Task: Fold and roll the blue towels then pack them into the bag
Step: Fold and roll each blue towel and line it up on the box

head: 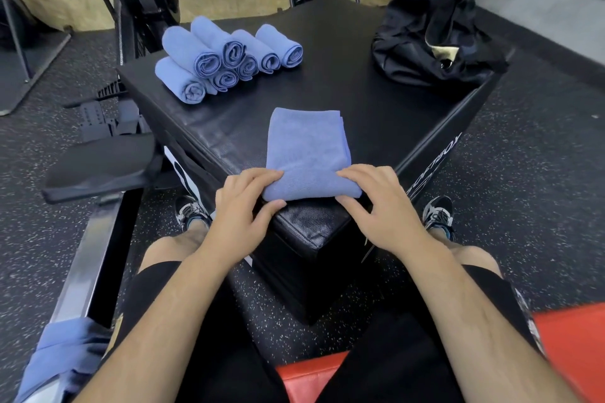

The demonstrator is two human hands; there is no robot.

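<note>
Towel (307,147) on desk (343,52), near end grasped by left grip (244,203) and right grip (376,203); bag (432,33) at two o'clock.

left grip (244,203): lower centre, fingers curled over folded blue cloth towel (307,154) at its near-left corner, thumb under.
right grip (379,206): likewise pinching the near-right corner.
forearms (157,311): bare, rising from the bottom edge.

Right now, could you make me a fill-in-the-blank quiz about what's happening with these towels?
The left hand and right hand pinch the near end of a folded towel coloured ___. The finished towels stacked at the far left are all ___. The bag lies at the far ___ corner of the box.
Missing words: blue; rolled; right.
</note>
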